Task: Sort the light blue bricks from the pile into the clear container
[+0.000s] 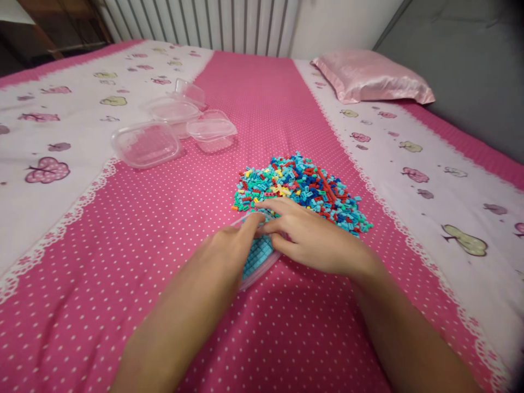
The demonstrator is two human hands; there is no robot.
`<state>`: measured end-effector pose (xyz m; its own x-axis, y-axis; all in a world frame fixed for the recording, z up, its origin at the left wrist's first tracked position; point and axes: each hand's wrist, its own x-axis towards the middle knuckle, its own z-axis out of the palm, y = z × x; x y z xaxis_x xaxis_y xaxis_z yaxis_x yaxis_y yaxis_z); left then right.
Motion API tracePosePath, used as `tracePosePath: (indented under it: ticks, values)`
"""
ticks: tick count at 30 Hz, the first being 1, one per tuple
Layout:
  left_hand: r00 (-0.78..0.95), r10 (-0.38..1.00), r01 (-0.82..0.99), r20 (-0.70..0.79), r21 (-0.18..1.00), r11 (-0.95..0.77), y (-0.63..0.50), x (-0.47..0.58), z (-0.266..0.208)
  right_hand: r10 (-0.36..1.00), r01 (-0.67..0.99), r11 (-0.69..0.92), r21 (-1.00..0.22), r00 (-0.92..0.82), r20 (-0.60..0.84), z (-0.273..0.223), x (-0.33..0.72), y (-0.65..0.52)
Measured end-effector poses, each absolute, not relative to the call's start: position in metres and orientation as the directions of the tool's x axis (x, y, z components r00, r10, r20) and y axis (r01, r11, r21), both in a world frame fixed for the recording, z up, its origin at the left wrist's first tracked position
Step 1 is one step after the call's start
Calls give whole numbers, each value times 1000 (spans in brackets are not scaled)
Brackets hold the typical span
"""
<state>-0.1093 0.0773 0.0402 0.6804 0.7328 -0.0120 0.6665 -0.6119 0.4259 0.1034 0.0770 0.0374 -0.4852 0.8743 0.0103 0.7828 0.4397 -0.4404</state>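
A clear plastic container lies on the bedspread before me, with rows of light blue toy building bricks packed in it. My left hand bends over its left side, index finger curled down and most other fingers hidden. From the right, my right hand reaches over the same container, its fingertips drawn in against the left ones. Both hands look closed, but whatever is between the fingers is too small or covered to make out. Just beyond them spreads a pile of small loose bricks in blue, teal, red and yellow.
Several clear plastic containers stand in a cluster at the left back. A long red piece lies on the pile. A pink satin pillow rests at the far right by a grey headboard. Behind the bed stands a white radiator.
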Motion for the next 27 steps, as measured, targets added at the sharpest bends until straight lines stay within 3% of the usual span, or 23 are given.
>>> tracePosePath:
  ticks: [7, 14, 20, 27]
  values:
    - [698, 716, 642, -4, 447, -623, 85, -110, 29, 887, 774, 436, -458, -455, 77, 40, 106, 76]
    - [723, 691, 611, 6, 462, -643, 92, -110, 20, 874, 772, 430, -469, -485, 2, 39, 106, 76]
    - [713, 700, 603, 35, 479, -638, 86, -107, 25, 854, 734, 481, -480, -517, 65, 40, 105, 75]
    - [709, 703, 604, 59, 463, -648, 83, -106, 33, 846, 735, 473, -486, -532, 18, 39, 104, 77]
